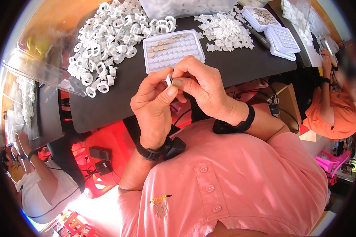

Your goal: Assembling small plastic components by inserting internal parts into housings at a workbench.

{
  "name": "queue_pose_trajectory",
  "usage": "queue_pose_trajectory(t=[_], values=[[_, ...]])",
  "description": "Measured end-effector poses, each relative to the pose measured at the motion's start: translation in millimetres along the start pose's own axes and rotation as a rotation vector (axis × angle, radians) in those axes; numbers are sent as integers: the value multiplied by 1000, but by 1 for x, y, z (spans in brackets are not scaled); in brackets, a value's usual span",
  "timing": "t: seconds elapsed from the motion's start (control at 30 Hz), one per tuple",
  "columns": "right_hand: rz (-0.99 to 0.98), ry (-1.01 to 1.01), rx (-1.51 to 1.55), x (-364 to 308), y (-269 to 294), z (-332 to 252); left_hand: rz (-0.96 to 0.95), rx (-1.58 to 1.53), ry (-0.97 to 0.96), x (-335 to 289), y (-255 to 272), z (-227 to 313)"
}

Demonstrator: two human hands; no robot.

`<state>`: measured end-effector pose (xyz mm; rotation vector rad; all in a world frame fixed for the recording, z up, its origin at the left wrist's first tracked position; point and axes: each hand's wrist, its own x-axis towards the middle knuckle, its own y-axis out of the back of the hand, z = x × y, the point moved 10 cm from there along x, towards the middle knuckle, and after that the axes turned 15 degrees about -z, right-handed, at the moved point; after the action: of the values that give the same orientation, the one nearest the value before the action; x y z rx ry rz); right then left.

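Note:
Between the fingertips of both hands is a small white plastic part (pixel 169 80), mostly covered by the fingers. My left hand (pixel 153 102) pinches it from the left, thumb upward. From the right, my right hand (pixel 201 83) closes thumb and forefinger on the same part. Just beyond the hands lies a white tray (pixel 147 59) with rows of round pockets, some holding tan discs (pixel 158 48). A heap of white ring-shaped plastic parts (pixel 106 39) spreads at the far left of the dark table (pixel 106 106). Small flat white plastic pieces (pixel 225 31) lie heaped to the right of the tray.
Stacked white trays (pixel 283 39) stand at the right, beside a dark slim tool (pixel 259 36). A translucent bin (pixel 186 8) sits at the back, and a clear plastic sheet (pixel 43 75) at the left. Other people work at both sides, one in an orange shirt (pixel 328 112).

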<state>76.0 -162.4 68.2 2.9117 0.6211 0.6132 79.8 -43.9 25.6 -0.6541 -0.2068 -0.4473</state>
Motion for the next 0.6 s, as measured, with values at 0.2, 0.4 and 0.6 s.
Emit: queue_pose_trajectory(t=[0.2, 0.4, 0.6], values=[[1, 61, -120, 1, -1, -8, 12, -23, 17, -2, 1, -1], [-27, 105, -105, 0, -1, -11, -2, -1, 15, -1, -1, 0], [-28, 153, -158, -1, 1, -18, 10, -26, 8, -1, -1, 1]])
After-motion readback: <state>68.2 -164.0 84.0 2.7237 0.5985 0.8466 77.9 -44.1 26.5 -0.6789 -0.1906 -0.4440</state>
